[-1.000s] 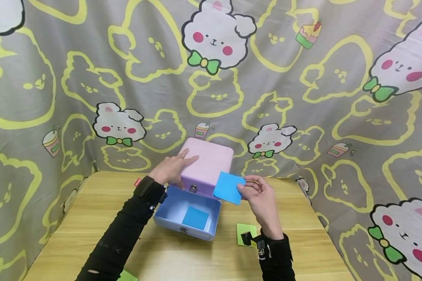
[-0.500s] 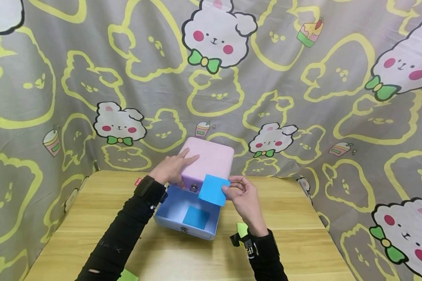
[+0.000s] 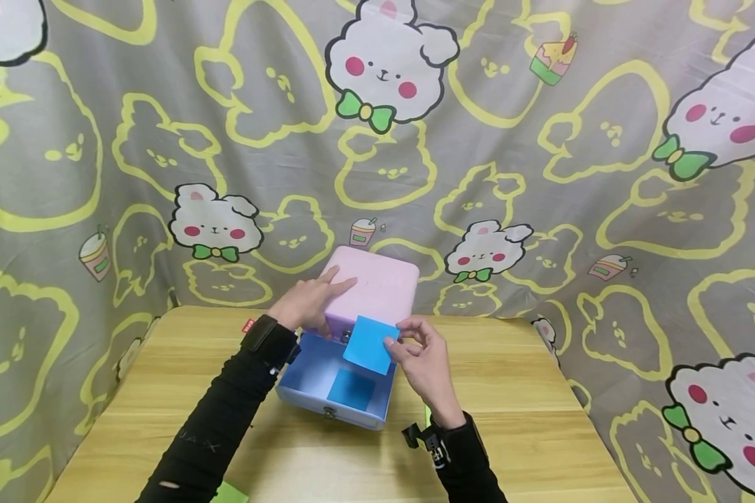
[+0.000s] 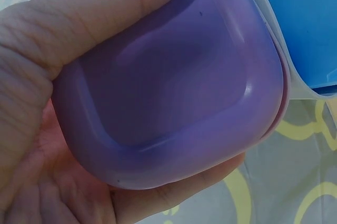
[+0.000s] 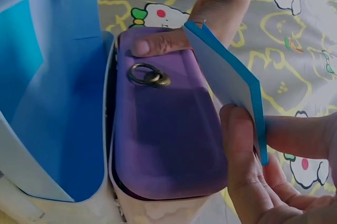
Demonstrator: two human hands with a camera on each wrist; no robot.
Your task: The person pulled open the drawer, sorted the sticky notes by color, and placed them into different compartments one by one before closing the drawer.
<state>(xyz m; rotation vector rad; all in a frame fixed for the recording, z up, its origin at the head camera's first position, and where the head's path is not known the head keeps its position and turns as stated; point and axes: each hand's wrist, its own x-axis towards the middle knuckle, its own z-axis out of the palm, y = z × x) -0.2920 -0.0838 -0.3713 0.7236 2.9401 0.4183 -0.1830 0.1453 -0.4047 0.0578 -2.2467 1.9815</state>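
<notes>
A small drawer box (image 3: 377, 279) with a pink top stands on the table. Its purple upper drawer (image 5: 168, 150) is closed and bears a metal ring pull (image 5: 150, 75). Below, the blue lower drawer (image 3: 360, 418) is pulled out, with a blue square of paper (image 3: 350, 391) lying inside. My left hand (image 3: 305, 304) grips the box's upper left side, thumb on the purple front and fingers over the top. Between thumb and fingers my right hand (image 3: 428, 363) pinches a bright blue sticky note pad (image 3: 370, 344), tilted above the open drawer; its thick edge shows in the right wrist view.
A green square of paper (image 3: 229, 493) lies at the table's front, beside the left sleeve. Another green piece (image 3: 427, 416) is mostly hidden behind the right wrist. A small red tag (image 3: 248, 325) sits left of the box. A patterned curtain (image 3: 390, 168) surrounds the table.
My right hand has carried the blue sticky note pad leftward, from beside the box to over the open lower drawer. The left hand has stayed on the box.
</notes>
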